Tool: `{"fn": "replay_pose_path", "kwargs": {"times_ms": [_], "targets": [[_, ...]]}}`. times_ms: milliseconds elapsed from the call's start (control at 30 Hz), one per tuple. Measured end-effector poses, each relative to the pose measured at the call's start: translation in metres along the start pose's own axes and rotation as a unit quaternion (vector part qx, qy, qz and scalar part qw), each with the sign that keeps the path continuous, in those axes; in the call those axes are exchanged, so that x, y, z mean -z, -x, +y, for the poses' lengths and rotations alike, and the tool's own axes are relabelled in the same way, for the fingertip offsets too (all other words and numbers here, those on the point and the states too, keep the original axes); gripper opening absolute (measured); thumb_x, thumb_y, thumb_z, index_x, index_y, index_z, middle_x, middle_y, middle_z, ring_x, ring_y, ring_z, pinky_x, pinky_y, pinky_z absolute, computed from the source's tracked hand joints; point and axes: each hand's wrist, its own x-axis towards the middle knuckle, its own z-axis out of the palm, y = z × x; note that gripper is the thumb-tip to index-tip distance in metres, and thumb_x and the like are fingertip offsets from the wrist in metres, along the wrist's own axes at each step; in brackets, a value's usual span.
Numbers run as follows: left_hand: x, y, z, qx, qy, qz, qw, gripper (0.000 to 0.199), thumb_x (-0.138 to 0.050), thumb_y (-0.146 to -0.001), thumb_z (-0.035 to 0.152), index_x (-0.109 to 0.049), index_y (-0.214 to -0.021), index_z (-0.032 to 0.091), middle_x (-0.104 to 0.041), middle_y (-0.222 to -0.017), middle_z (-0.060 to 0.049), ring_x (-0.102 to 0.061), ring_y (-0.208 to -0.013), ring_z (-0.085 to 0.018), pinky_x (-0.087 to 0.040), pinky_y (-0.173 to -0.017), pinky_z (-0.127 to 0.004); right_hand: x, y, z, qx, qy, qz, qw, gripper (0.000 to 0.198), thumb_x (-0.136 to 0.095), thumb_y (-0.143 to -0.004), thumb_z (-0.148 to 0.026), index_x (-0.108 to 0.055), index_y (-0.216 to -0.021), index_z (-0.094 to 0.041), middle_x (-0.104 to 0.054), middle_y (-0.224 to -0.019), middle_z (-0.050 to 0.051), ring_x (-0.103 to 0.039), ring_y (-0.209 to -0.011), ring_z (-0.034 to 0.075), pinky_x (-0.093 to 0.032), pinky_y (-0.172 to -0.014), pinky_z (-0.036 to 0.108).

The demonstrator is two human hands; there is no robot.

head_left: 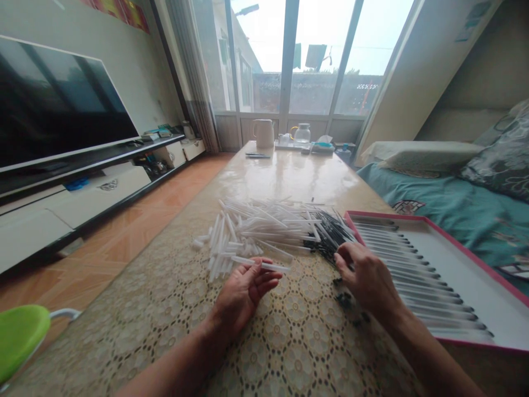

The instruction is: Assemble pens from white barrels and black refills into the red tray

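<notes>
My left hand [248, 289] pinches a translucent white tube [270, 267] between thumb and fingers, holding it nearly level above the table. Beside and behind that hand spreads a loose heap of similar white tubes [264, 218]. My right hand [366, 273] has its fingers curled together at the near right edge of a pile of thin black rods [330, 231]; what lies between the fingertips is hidden. Small black pieces [344, 299] are scattered on the tablecloth just left of and below this hand.
A pink-rimmed shallow box [475, 256] at right holds a row of clear tubes with dark ends [417, 275]. On the far table end stand a beige kettle [263, 134], a glass jug [302, 134] and a tissue pack [323, 146]. A green seat [22, 336] is at lower left.
</notes>
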Motion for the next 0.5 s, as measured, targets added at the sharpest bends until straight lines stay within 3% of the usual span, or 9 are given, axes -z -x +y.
{"fn": "replay_pose_path", "kwargs": {"times_ms": [167, 500], "targets": [[-0.001, -0.001, 0.001, -0.007, 0.013, 0.008, 1.000, 0.011, -0.051, -0.088, 0.020, -0.057, -0.085, 0.011, -0.072, -0.077, -0.011, -0.069, -0.070, -0.014, -0.055, -0.068, -0.022, 0.019, 0.009, -0.030, 0.044, -0.203, -0.125, 0.970, 0.016, -0.045, -0.088, -0.032, -0.057, -0.084, -0.022, -0.048, -0.054, -0.005, -0.043, -0.047, 0.011, -0.033, -0.046, 0.023], [-0.002, -0.001, 0.001, -0.010, 0.006, 0.010, 1.000, 0.008, -0.050, -0.088, 0.018, -0.055, -0.086, 0.013, -0.072, -0.076, -0.009, -0.069, -0.070, -0.014, -0.055, -0.068, -0.022, 0.018, 0.016, -0.050, 0.083, -0.219, -0.134, 0.963, 0.016, -0.050, -0.085, -0.028, -0.060, -0.077, -0.019, -0.050, -0.055, -0.004, -0.042, -0.048, 0.010, -0.031, -0.047, 0.024]]}}
